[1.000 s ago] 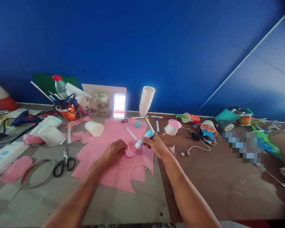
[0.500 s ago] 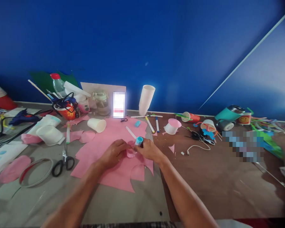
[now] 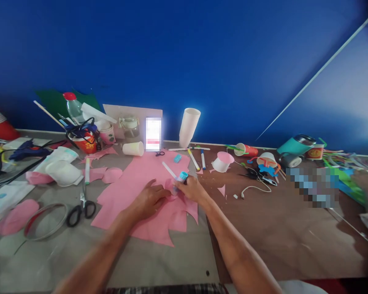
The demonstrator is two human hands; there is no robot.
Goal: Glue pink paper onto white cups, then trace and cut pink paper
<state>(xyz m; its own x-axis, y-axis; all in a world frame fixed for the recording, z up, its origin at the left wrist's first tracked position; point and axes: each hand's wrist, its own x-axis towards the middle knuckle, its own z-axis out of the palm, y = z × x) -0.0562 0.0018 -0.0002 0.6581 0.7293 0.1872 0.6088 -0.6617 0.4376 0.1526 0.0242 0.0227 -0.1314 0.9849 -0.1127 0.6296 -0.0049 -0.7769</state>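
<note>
My right hand [image 3: 191, 187] is closed around a glue stick [image 3: 182, 177], its blue end pointing up and its lower end over a small pink paper piece [image 3: 171, 188]. My left hand [image 3: 151, 199] bears on that piece with its fingertips, partly hiding it. Both hands are over a large pink paper sheet [image 3: 131, 175] with cut edges. Beyond them are a light blue cap [image 3: 177, 158] and a white strip-like stick [image 3: 169, 169].
Black-handled scissors [image 3: 82, 208] and a tape roll [image 3: 46, 220] lie left. A white paper cup [image 3: 133, 149] lies behind the sheet, near a lit phone [image 3: 153, 134] and stacked cups [image 3: 189, 127]. Right are a pink-topped cup [image 3: 222, 161], markers [image 3: 203, 159] and a cable [image 3: 257, 188].
The glue stick has tipped and shifted slightly right with my right hand. My left hand has moved a little over the paper. The lying white cup has rolled back and right.
</note>
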